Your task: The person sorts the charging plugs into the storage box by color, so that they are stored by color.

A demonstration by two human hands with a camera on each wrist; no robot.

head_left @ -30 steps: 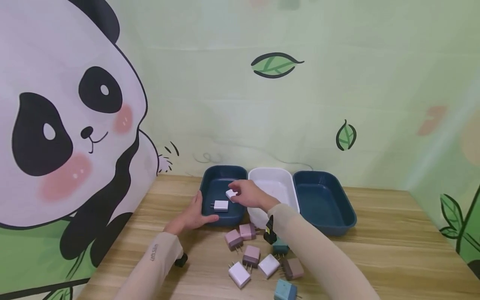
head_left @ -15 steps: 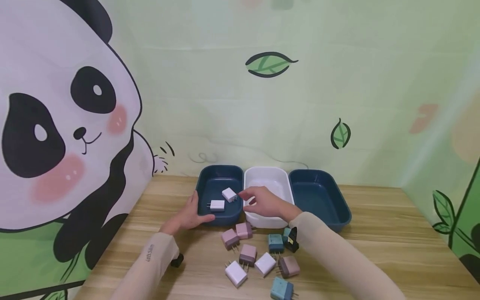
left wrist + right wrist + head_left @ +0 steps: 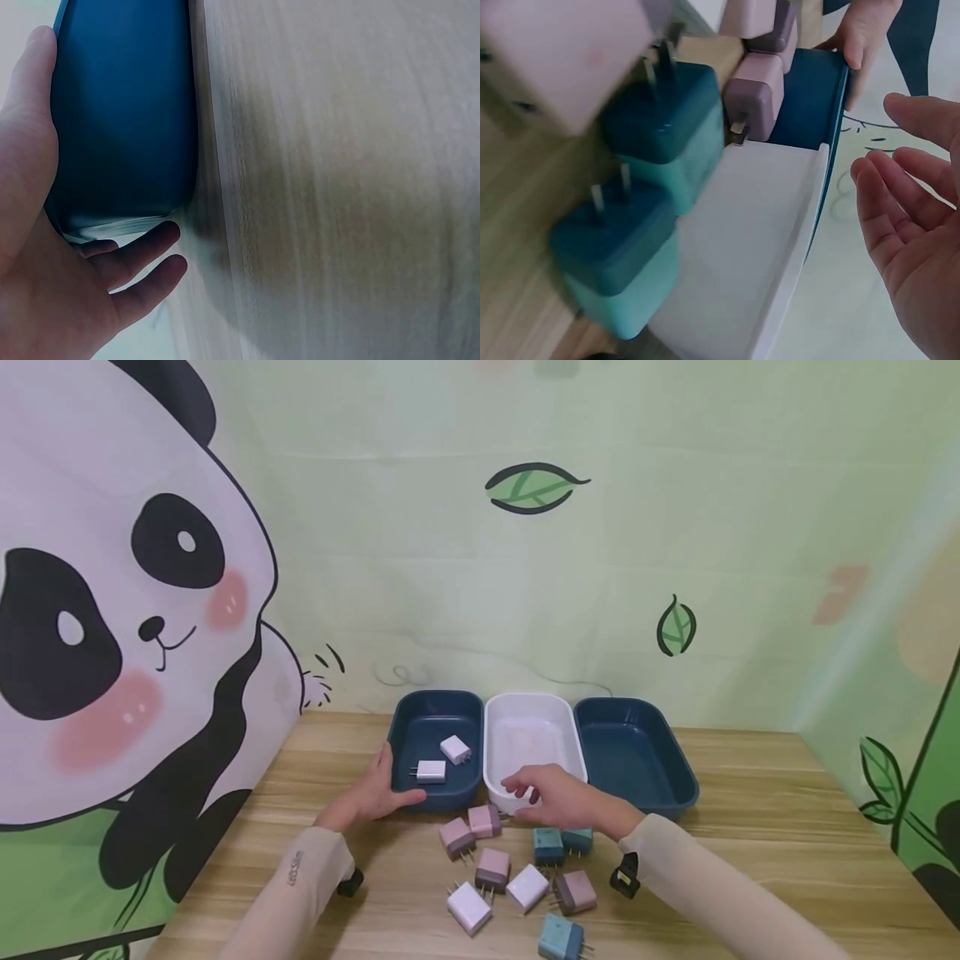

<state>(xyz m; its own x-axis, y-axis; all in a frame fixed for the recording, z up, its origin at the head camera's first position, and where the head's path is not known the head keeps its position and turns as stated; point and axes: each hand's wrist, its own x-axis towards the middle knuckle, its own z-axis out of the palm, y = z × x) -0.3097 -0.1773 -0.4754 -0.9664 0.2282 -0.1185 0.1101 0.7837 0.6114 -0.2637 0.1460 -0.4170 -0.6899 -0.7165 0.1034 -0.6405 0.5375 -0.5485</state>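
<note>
My left hand rests against the near left corner of the left dark blue tray, thumb along its front and fingers at its side. Two white charger plugs lie inside that tray, one white plug nearer the front and another white plug behind it. My right hand hovers over the front edge of the white tray, fingers loosely bent and holding nothing. Below it on the table are two teal plugs, one teal plug partly beside the other. In the right wrist view, both teal plugs show their prongs.
A second dark blue tray adjoins the white one on the right. On the wooden table lie several pink plugs, two white plugs and a third teal plug. A panda-printed backdrop stands behind.
My right hand let go of a white plug in the left blue tray, then moved right and toward me over the white tray's front. The left hand stays at its tray.
</note>
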